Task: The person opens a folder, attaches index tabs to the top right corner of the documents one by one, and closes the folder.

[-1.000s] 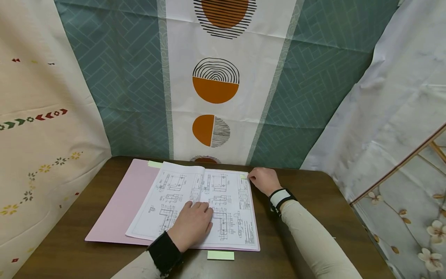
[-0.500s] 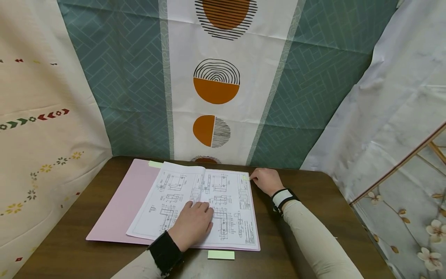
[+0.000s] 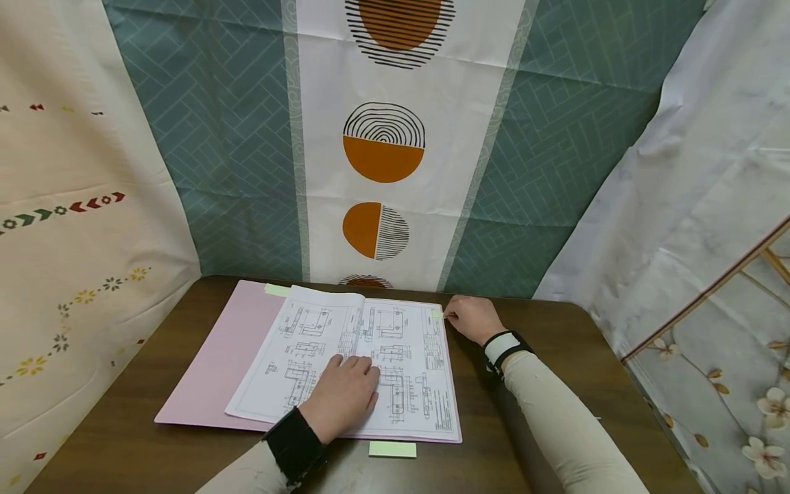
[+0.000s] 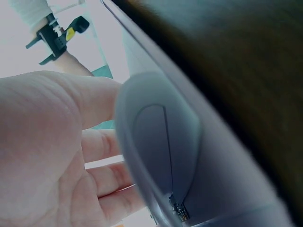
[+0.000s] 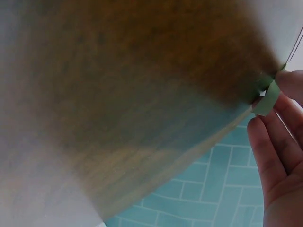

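Observation:
An open booklet of technical drawings lies on a pink folder. Across its lower middle, my left hand rests on the pages with the fingers relaxed. The left wrist view shows that hand's palm beside a curved page edge. At the right page's upper right corner, my right hand pinches a light green sticky note. In the right wrist view the green strip sticks out between thumb and fingers at the paper's edge.
A second green sticky note sits at the folder's top edge. Another green sticky note lies at the near side, just below the booklet. The brown wooden table ends at a patterned curtain behind.
My right hand has shifted slightly to the right, still at the sticky note on the page corner. My left hand stays in place on the pages.

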`<move>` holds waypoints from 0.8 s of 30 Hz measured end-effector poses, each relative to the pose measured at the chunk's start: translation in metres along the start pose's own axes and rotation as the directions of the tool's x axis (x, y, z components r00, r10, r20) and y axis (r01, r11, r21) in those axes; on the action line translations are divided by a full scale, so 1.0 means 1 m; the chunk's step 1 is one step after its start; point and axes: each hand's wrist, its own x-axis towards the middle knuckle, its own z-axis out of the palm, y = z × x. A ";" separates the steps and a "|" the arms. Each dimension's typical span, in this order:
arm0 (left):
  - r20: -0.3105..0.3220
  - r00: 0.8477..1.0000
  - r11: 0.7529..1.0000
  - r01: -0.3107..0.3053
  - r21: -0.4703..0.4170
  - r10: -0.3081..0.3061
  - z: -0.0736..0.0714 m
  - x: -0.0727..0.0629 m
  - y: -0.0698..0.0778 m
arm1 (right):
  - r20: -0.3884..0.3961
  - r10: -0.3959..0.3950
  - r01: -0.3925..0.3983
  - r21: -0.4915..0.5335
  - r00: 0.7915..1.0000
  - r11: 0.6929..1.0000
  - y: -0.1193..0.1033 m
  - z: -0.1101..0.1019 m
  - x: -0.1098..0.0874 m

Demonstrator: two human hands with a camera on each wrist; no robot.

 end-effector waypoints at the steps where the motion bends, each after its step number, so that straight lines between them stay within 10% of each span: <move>1: 0.000 1.000 1.000 -0.001 0.003 0.001 -0.001 0.000 0.000 | 0.004 -0.001 0.001 0.000 1.000 1.000 0.000 0.000 0.000; 9: 0.072 0.995 0.995 -0.074 0.067 0.069 -0.020 0.012 0.001 | 0.009 0.013 -0.013 0.015 1.000 1.000 -0.001 0.000 -0.002; 16: 0.113 0.978 0.971 -0.191 0.143 0.175 -0.038 0.070 0.006 | 0.008 0.023 -0.023 0.019 1.000 1.000 0.005 -0.003 -0.002; 24: 0.158 0.967 0.963 -0.222 0.153 0.198 0.008 0.141 0.011 | -0.017 -0.003 0.003 0.020 1.000 1.000 0.007 0.007 -0.001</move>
